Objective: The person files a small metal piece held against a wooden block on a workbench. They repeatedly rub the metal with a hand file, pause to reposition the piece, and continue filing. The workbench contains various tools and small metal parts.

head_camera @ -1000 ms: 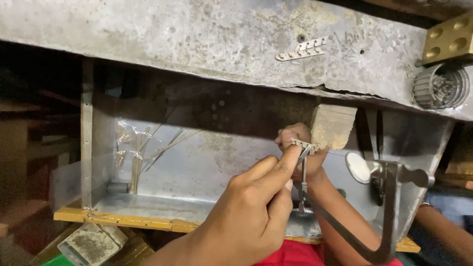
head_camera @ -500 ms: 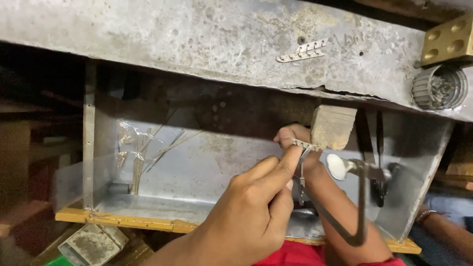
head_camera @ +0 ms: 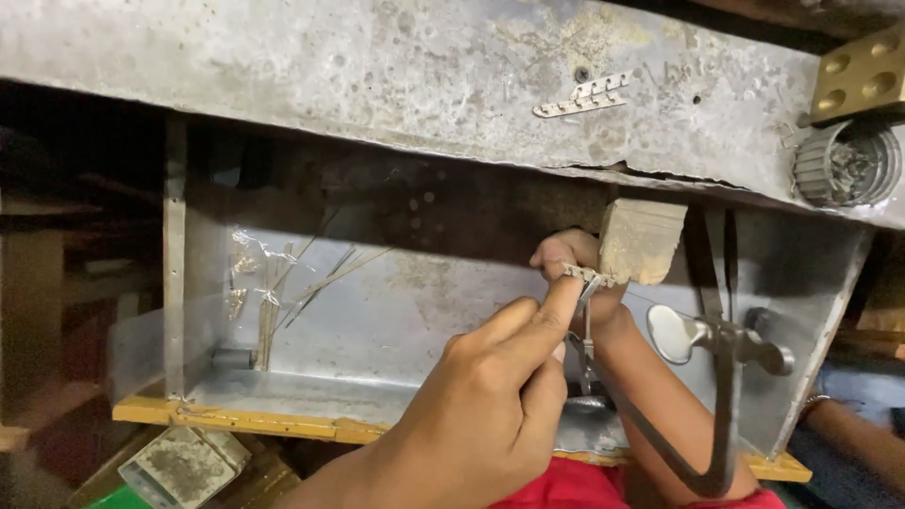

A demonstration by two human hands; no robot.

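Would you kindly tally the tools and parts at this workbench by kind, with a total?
Small toothed silver metal strips: 2
Brass block with round hollows: 1
Round ribbed grey metal container: 1
Pale wooden bench peg: 1
Dark metal saw frame: 1
Total: 6
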